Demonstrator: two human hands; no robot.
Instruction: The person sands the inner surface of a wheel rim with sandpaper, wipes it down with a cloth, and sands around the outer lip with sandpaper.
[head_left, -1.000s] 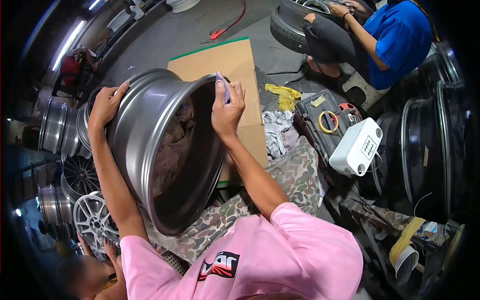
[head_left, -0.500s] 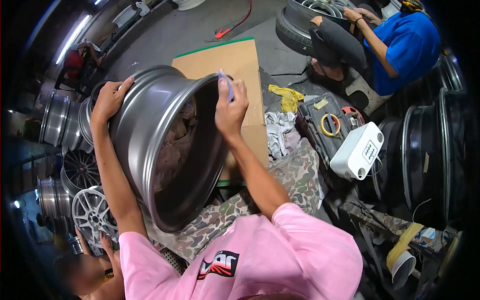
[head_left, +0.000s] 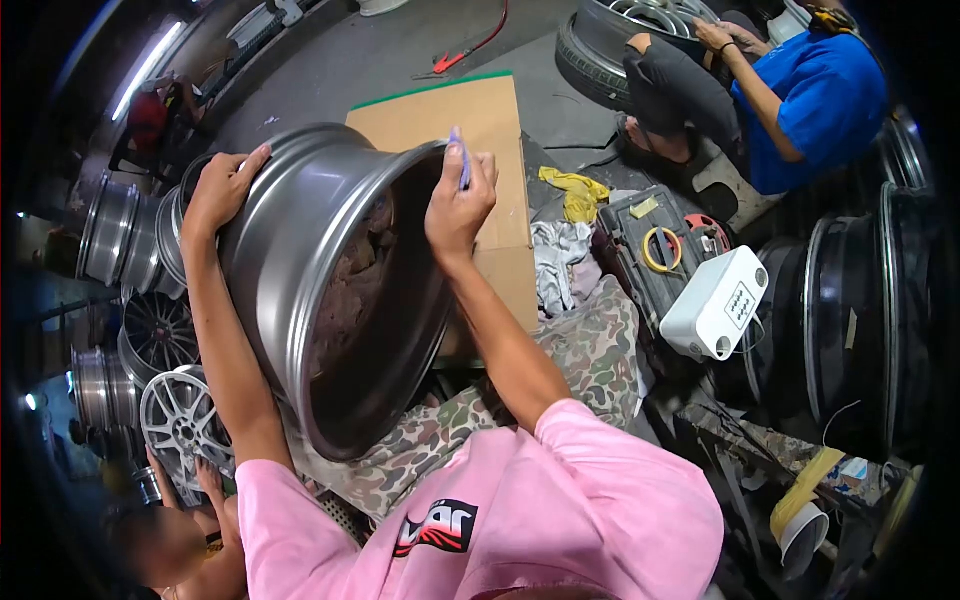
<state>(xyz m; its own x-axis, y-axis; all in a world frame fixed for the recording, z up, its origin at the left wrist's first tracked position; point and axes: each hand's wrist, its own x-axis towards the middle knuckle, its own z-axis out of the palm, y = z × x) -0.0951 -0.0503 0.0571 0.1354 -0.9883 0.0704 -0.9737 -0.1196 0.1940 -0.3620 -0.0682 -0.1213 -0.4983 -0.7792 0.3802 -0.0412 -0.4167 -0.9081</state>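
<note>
A grey metal wheel rim leans tilted across my lap, its open side facing right and towards me. My left hand grips its far left edge, the thumb lying over the outside of the barrel. At the upper right lip, my right hand is closed in a pinch on a thin folded lavender sheet, which looks like sandpaper. Under and behind the rim lies a cardboard sheet with green edges. Camouflage cloth covers my legs. Brownish material shows inside the rim.
A white power strip box, a dark tool case with tape rolls, and rags are on my right. A co-worker in blue sits at upper right; another person is at lower left. Wheels stand on both sides.
My right hand has shifted slightly left and down along the rim's lip, and more of the lavender sheet stands above the fingers. The left hand keeps its grip.
</note>
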